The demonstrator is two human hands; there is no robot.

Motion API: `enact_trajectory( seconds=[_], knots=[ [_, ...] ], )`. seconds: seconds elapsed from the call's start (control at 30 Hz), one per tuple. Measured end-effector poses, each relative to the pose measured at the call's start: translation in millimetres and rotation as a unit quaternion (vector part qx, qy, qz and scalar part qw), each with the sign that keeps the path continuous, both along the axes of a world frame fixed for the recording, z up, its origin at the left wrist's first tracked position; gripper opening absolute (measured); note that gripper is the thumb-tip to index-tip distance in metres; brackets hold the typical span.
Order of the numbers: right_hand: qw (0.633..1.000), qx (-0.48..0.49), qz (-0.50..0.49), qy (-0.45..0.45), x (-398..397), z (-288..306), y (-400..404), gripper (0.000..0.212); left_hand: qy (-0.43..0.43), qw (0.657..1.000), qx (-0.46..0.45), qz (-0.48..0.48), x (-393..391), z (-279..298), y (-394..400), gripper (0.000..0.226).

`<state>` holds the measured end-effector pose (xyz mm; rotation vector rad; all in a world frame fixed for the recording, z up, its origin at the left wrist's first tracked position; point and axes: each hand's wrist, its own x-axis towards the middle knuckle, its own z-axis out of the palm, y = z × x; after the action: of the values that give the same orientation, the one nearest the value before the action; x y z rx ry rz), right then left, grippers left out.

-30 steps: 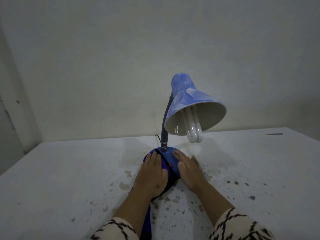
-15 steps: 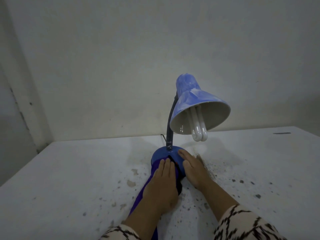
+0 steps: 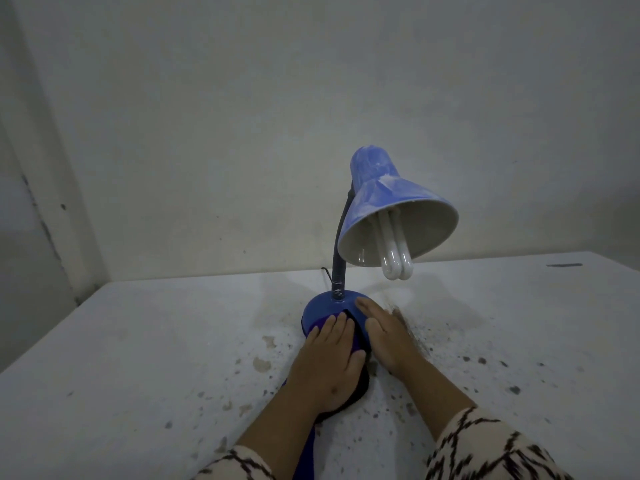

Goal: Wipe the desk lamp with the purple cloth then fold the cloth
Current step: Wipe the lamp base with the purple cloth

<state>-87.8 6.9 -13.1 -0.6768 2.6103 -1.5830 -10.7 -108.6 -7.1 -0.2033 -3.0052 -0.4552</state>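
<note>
A blue desk lamp stands on the table, its dusty shade tilted toward me with a white bulb hanging out. Its round blue base sits near the middle. My left hand lies flat with straight fingers on the purple cloth, pressing it onto the front left of the base. More of the cloth trails down under my left forearm. My right hand rests flat with straight fingers on the right side of the base.
The white table is stained with dark specks, thickest to the right of the lamp base. A black cord runs behind the lamp's neck. A pale wall stands close behind, and the table's left edge drops off.
My left hand slid with the cloth back from the top of the base toward me, then slightly left. My right hand stayed on the base. The view shifted a little.
</note>
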Motion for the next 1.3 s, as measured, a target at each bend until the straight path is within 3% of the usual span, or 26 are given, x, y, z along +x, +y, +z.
enact_trajectory(
  seconds=[0.2, 0.4, 0.53, 0.8, 0.9, 1.07, 1.3],
  knots=[
    [1.000, 0.001, -0.002, 0.017, -1.9, -0.6, 1.1, 0.043, 0.053, 0.999, -0.002, -0.010, -25.1, 7.6, -1.5, 0.053],
    [0.998, -0.067, -0.004, -0.011, -1.5, 1.4, -0.2, 0.032, 0.049, 0.998, -0.034, -0.002, -44.1, 10.6, -3.3, 0.056],
    [0.998, -0.056, -0.016, -0.006, -2.3, 0.3, 0.7, 0.033, 0.066, 0.997, -0.033, 0.007, -43.9, 6.8, -1.0, 0.056],
    [0.999, -0.045, -0.007, -0.024, -6.2, -2.9, 1.1, 0.035, 0.114, 0.987, -0.026, 0.107, -32.3, -7.7, -1.0, 0.059],
    [0.995, -0.084, -0.012, -0.043, -8.6, -4.4, 0.7, 0.030, 0.124, 0.989, -0.022, 0.076, -33.9, -4.1, -1.1, 0.058],
    [0.991, -0.120, -0.015, -0.054, -9.6, -3.7, 1.6, 0.043, 0.098, 0.995, 0.019, -0.003, -35.1, 6.9, -1.3, 0.070],
    [0.993, -0.109, -0.004, -0.051, -6.9, -4.8, 5.9, 0.046, 0.086, 0.996, -0.015, 0.029, -55.5, 5.3, 12.9, 0.050]
  ],
)
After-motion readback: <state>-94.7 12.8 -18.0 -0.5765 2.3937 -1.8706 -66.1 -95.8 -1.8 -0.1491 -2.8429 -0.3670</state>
